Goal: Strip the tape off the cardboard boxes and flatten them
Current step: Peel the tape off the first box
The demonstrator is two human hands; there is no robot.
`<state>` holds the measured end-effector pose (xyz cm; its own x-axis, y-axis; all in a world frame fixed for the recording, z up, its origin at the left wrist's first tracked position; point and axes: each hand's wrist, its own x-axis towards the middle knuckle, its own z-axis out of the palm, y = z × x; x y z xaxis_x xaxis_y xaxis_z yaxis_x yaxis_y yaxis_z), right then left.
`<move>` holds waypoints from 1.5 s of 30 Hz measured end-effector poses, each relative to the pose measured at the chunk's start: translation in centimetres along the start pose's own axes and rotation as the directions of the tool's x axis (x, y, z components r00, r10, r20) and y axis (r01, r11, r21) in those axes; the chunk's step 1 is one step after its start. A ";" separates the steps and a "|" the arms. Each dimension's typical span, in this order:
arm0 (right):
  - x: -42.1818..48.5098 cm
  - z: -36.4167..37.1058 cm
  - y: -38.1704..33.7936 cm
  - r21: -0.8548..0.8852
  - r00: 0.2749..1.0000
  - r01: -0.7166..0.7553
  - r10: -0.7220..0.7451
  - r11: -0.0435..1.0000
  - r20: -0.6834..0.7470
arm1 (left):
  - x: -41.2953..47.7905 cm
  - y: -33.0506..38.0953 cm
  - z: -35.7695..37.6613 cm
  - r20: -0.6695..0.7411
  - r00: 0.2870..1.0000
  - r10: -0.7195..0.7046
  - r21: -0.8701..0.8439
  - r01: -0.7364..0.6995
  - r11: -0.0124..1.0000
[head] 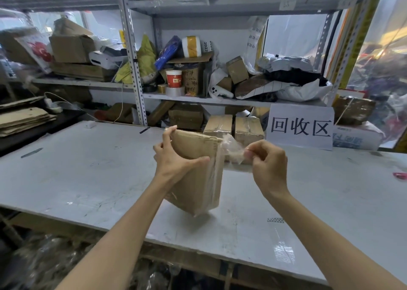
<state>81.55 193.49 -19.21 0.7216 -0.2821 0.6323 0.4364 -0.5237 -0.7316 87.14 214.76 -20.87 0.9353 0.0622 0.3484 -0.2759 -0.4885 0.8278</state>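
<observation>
Hanging from the shelf [220,101] behind the table [77,168], a white sign [300,126] reads 回收区; a slip beside a yellow-and-white tape roll [191,46] shows 2022. Above the middle of the table a flattened cardboard box [198,190] is held with its long axis nearly upright, a lower corner pointing down at the surface. Whether it touches I cannot tell. The left hand [174,157] has its grip closed round the box's upper left edge, thumb across the near face. The right hand [269,164] pinches a crumpled strip of clear tape [231,148] — it runs from the box's top right corner
</observation>
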 end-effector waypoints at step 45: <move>1.0 2.1 -0.7 0.033 0.912 -0.084 0.064 0.996 0.406 | -1.2 -1.2 0.9 0.077 0.974 -0.212 -0.273 0.225 0.935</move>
<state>83.06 195.29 -18.61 0.9040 0.0359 0.4260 0.3911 -0.4715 -0.7904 86.59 214.54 -22.68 0.9867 0.0975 0.1300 -0.1079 -0.2049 0.9728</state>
